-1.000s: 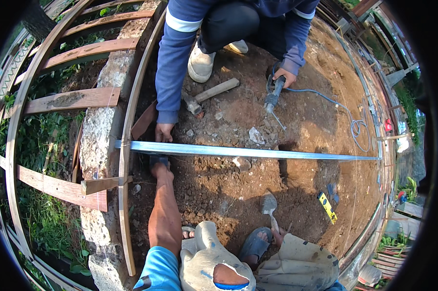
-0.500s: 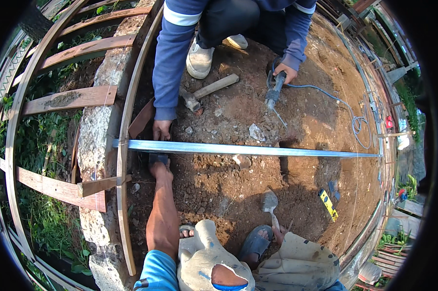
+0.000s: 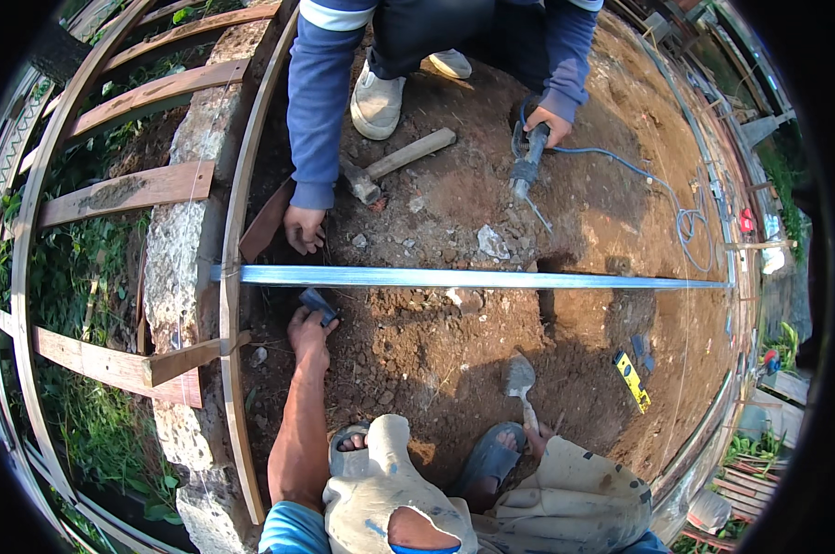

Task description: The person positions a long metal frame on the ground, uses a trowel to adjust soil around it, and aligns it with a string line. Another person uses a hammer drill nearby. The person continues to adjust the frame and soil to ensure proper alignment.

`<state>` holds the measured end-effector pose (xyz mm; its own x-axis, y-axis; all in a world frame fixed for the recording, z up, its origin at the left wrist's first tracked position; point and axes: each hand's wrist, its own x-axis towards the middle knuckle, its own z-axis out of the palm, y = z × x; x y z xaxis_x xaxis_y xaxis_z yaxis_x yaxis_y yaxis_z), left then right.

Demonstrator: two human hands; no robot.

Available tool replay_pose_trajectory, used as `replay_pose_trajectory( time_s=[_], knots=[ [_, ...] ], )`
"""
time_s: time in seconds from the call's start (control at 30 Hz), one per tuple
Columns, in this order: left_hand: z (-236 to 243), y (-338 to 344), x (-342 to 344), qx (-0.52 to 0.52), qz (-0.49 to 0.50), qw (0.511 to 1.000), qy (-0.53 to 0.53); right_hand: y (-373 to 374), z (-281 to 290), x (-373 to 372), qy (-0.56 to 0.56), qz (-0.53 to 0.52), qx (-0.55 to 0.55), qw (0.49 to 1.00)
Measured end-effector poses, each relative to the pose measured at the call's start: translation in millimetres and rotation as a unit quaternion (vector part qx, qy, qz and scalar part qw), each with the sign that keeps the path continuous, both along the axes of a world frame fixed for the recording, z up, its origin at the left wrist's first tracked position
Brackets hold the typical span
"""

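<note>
My left hand [image 3: 308,334] is closed on a small dark blue-grey flat piece [image 3: 318,306], held just below the left end of a long shiny metal bar [image 3: 417,277]. The bar spans the dirt from side to side. By my right foot, my right hand [image 3: 538,438] grips the handle of a trowel [image 3: 520,377], its blade over the soil. Opposite me crouches a person in a blue sleeve [image 3: 316,120]. That person's one hand [image 3: 305,229] hangs beyond the bar, fingers apart from it. Their other hand [image 3: 549,126] holds a grey tool [image 3: 526,166] with a thin bent rod.
A hammer [image 3: 408,157] lies beyond the bar. A yellow spirit level [image 3: 632,380] and dark flat pieces [image 3: 642,349] lie right. Wooden rails [image 3: 235,369] and a rough concrete edge [image 3: 182,277] run along the left. A blue cable [image 3: 621,166] trails right; a dark hole [image 3: 554,263] lies beneath the bar.
My left hand has drawn back from the bar toward me with the piece, which now shows more fully. The other person's hand has lifted away from the bar. The trowel has barely moved.
</note>
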<state>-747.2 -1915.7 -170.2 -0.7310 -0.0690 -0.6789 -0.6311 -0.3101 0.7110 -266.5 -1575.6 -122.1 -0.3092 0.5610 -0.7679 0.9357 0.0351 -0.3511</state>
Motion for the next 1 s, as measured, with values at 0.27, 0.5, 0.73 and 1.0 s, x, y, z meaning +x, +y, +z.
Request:
replay_pose_trajectory(
  time_s=[0.27,0.5,0.73,1.0],
  knots=[
    [-2.5,-20.2,-28.5,-0.126,-0.24,0.962,0.042,6.1,-14.2,22.1,0.006,0.007,0.006,1.0],
    [-26.9,-23.5,-49.5,-0.059,-0.208,0.976,0.025,-5.7,4.1,6.3,0.014,-0.012,0.025,1.0],
    [-56.2,-24.4,-60.9,-0.007,-0.088,0.996,0.002,-20.0,39.6,-23.9,0.008,-0.036,-0.006,0.999],
    [-53.2,-3.7,-62.0,0.034,0.012,0.998,-0.047,-18.7,43.4,-24.8,0.017,-0.053,-0.027,0.998]
  ],
)
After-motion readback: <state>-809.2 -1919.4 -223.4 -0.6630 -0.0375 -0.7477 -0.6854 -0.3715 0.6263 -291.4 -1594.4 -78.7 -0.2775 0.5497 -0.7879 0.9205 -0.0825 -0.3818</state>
